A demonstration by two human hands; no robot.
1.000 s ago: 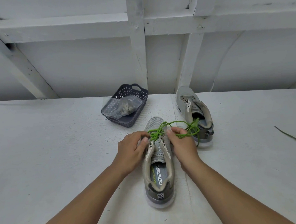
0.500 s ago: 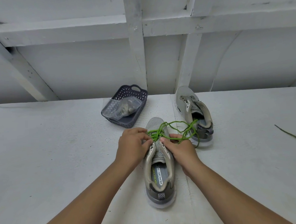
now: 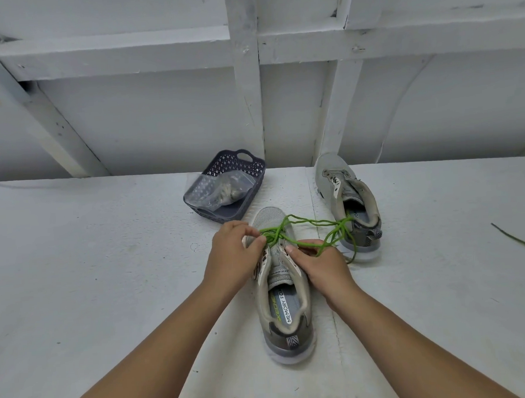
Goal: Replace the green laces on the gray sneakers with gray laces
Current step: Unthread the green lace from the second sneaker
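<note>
A gray sneaker [image 3: 287, 319] stands in front of me, toe pointing away. Its green lace [image 3: 305, 228] is still threaded near the toe, and the loose lengths trail right toward a second gray sneaker [image 3: 351, 203], which has no lace. My left hand [image 3: 235, 255] pinches the lace at the left eyelets. My right hand [image 3: 322, 264] grips the lace at the right side of the tongue. Gray laces [image 3: 227, 191] lie in a clear bag inside the basket.
A dark plastic basket [image 3: 248, 193] sits behind the near sneaker on the white table [image 3: 91, 268]. Another green lace [image 3: 522, 243] lies at the far right. A white framed wall rises behind the table. The table's front edge is close to me.
Both hands have shifted slightly along the lace at the eyelets; my left hand moved up toward the toe, my right hand drew back beside the tongue. The shoes have not moved.
</note>
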